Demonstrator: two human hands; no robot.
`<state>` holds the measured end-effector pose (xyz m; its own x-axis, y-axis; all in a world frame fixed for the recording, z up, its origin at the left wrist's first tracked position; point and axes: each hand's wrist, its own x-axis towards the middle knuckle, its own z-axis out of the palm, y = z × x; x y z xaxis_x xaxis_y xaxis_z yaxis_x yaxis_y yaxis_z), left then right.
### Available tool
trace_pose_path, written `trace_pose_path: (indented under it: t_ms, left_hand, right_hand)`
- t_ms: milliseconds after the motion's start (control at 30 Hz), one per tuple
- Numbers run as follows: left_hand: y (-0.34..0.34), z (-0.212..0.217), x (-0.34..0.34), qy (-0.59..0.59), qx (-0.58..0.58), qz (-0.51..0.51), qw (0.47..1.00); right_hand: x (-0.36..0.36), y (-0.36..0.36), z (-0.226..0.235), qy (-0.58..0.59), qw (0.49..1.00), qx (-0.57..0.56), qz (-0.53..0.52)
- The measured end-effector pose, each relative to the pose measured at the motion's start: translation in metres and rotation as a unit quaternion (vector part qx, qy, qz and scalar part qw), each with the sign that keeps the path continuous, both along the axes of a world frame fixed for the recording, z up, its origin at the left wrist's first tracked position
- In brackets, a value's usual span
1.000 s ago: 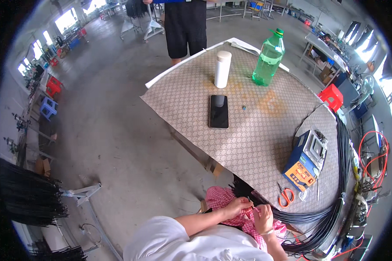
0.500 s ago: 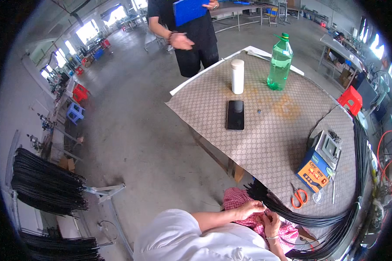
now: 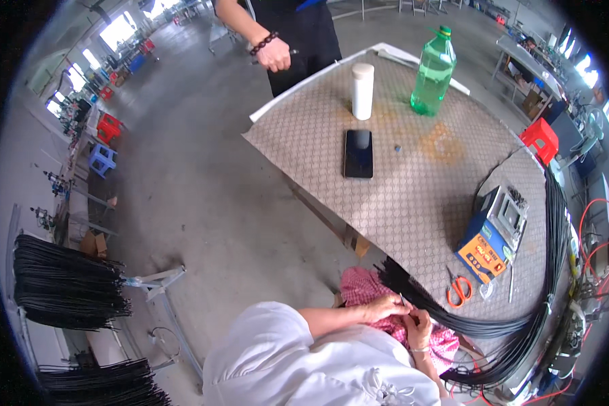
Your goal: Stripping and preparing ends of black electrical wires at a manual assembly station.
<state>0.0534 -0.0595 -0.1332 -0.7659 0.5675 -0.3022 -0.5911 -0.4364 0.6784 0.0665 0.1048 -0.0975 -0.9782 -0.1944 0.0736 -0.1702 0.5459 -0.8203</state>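
Observation:
Close together over my lap, my left hand (image 3: 386, 307) and my right hand (image 3: 419, 326) meet with fingertips pinched. Something thin and small shows at the left fingertips, too small to name; whatever the right fingers hold is hidden. A red-and-white checked cloth (image 3: 360, 287) lies beneath both hands. Just beyond them, a thick bundle of black cables (image 3: 474, 327) runs along the table's near edge and curves up its right side. Orange-handled scissors (image 3: 459, 291) lie on the table near the cables. Beside these stands a blue and orange box-shaped device (image 3: 484, 252) with a metal top.
The patterned table (image 3: 399, 196) carries a phone (image 3: 358, 154), a white bottle (image 3: 363, 92) and a green plastic bottle (image 3: 433, 74). Across it stands a person (image 3: 304, 47). Black cables hang on a rack (image 3: 68, 283) at left. A red stool (image 3: 541, 140) is at right.
The view has shifted, so the table things sit higher. The person opposite has drawn their hand into a fist round a dark, thin object. My hands stay together.

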Motion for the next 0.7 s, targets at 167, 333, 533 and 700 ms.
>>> trace_pose_path:
  t_ms: [167, 333, 533, 700]
  left_hand:
    - [0.003, -0.013, 0.006, 0.083, -0.085, 0.047, 0.992]
    - [0.002, -0.019, 0.002, 0.089, -0.036, 0.050, 0.994]
    - [-0.002, 0.011, 0.001, 0.041, -0.001, -0.026, 0.999]
    - [0.012, 0.007, 0.004, 0.248, -0.256, -0.182, 0.916]
  right_hand:
    - [0.003, -0.005, -0.005, 0.045, 0.999, 0.021, 0.013]
    - [0.006, -0.009, -0.007, 0.081, 0.996, 0.030, -0.011]
    - [0.014, -0.006, 0.019, 0.113, 0.989, 0.041, -0.080]
    - [0.010, 0.020, 0.069, 0.035, 0.982, -0.068, -0.174]
